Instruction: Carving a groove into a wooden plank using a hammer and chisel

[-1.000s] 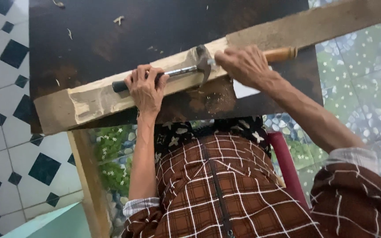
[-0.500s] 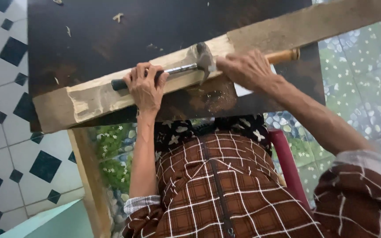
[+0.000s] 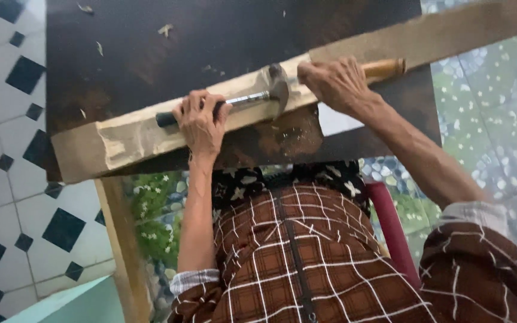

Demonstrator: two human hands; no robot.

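A long pale wooden plank [image 3: 133, 134] lies slantwise across a dark table [image 3: 210, 36]; its near end is carved rough. My left hand [image 3: 201, 122] grips the black handle of a metal hammer [image 3: 273, 90], which lies along the plank with its head next to my right hand. My right hand [image 3: 330, 84] is closed around a tool with a wooden handle [image 3: 385, 68] whose end sticks out to the right. The tool's working end is hidden under my fingers.
Wood chips [image 3: 166, 29] lie scattered on the dark table top. A pale table leg [image 3: 121, 245] runs down at the left. A red chair edge [image 3: 390, 227] shows beside my checked clothing. White floor tiles with dark diamonds [image 3: 7, 179] lie to the left, pebble-patterned flooring [image 3: 486, 143] to the right.
Both hands keep their grips in nearly the same place on the plank. The hammer head has shifted only slightly.
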